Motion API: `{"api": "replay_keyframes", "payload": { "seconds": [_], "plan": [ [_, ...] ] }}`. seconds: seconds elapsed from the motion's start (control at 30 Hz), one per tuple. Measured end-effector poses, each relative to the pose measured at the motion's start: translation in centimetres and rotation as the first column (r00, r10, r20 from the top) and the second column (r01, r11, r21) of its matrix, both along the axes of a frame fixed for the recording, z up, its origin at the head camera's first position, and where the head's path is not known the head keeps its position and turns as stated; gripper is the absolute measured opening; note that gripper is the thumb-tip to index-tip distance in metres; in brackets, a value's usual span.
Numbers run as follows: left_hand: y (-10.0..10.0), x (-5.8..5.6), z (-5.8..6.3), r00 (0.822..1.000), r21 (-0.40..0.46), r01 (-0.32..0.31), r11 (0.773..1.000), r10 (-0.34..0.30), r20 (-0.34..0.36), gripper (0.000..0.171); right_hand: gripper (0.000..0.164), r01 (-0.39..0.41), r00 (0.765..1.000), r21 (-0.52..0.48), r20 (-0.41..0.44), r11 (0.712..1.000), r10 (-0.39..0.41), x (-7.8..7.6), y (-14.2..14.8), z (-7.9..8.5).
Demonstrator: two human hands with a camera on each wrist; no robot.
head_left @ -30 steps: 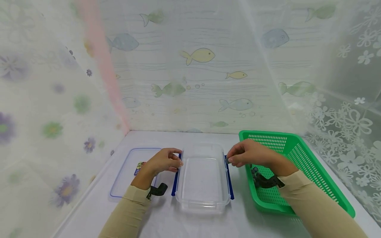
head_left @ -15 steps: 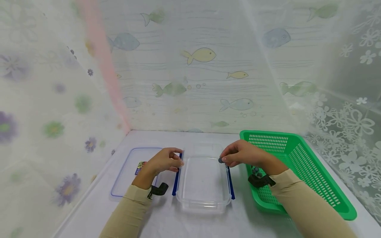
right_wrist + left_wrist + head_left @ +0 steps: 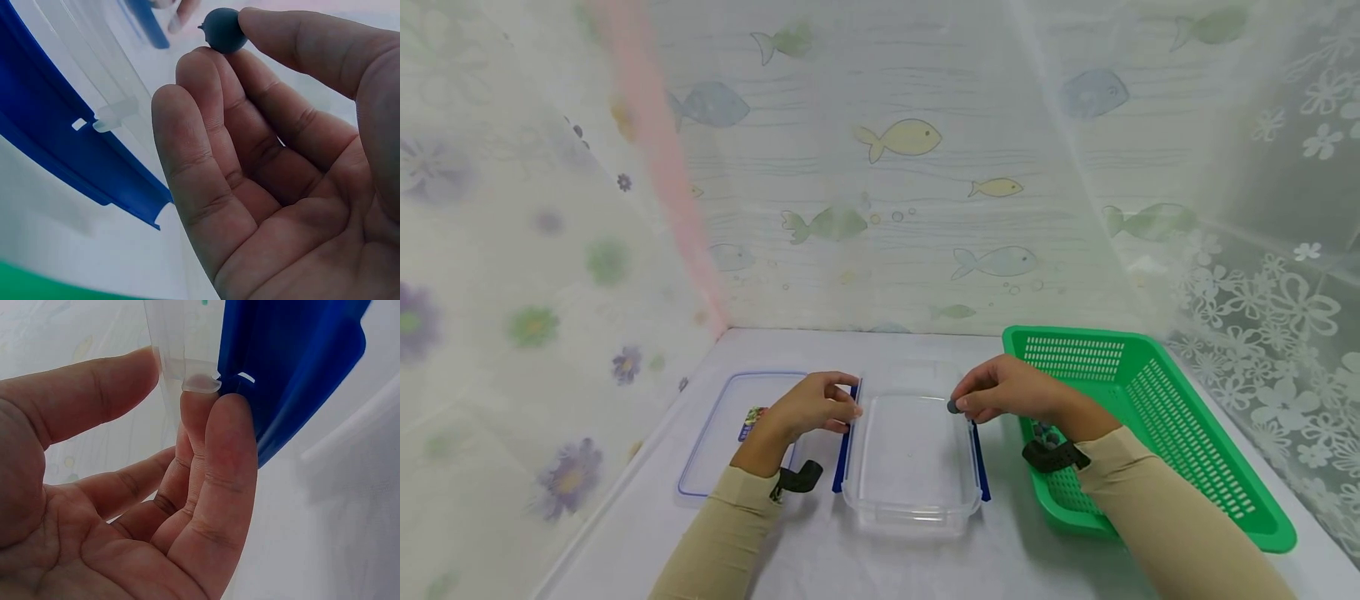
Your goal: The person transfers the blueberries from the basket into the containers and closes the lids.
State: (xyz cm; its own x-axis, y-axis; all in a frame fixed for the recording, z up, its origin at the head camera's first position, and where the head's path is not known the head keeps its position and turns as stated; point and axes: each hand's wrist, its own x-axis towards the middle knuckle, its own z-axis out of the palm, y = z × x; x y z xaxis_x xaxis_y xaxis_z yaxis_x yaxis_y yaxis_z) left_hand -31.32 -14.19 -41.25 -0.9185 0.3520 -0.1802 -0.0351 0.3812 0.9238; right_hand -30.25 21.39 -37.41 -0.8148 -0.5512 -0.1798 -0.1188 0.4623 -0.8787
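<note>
Since the earlier head views, the right hand (image 3: 1018,390) has moved left, from beside the right-hand clip of the clear rectangular plastic container (image 3: 910,515) with blue side clips to just inside its right rim, towards the far end. It pinches one small, round, dark blue berry (image 3: 223,30) between thumb and fingertips; no release is observed. The left hand (image 3: 820,407) is unchanged, gripping the container's left wall. Similar dark berries (image 3: 1047,432) lie in the green perforated plastic basket (image 3: 1060,333) at right. Assessment: transfer across the rim made, deposit outstanding.
</note>
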Motion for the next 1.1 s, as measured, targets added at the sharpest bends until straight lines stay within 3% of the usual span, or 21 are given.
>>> {"api": "replay_keyframes", "payload": {
  "seconds": [0.67, 1.1],
  "plan": [
    [-0.1, -0.3, -0.4, 1.000, -0.008, 0.000, 1.000, 0.000, -0.002, 0.063, 0.026, 0.010, 1.000, -0.011, 0.014, 1.000, -0.010, -0.1, 0.0, 0.0],
    [-0.1, -0.2, -0.3, 1.000, 0.002, -0.005, 1.000, 0.004, 0.012, 0.066, 0.030, 0.045, 0.999, -0.024, -0.025, 0.999, -0.046, 0.3, 1.2, 1.4]
  ]
}}
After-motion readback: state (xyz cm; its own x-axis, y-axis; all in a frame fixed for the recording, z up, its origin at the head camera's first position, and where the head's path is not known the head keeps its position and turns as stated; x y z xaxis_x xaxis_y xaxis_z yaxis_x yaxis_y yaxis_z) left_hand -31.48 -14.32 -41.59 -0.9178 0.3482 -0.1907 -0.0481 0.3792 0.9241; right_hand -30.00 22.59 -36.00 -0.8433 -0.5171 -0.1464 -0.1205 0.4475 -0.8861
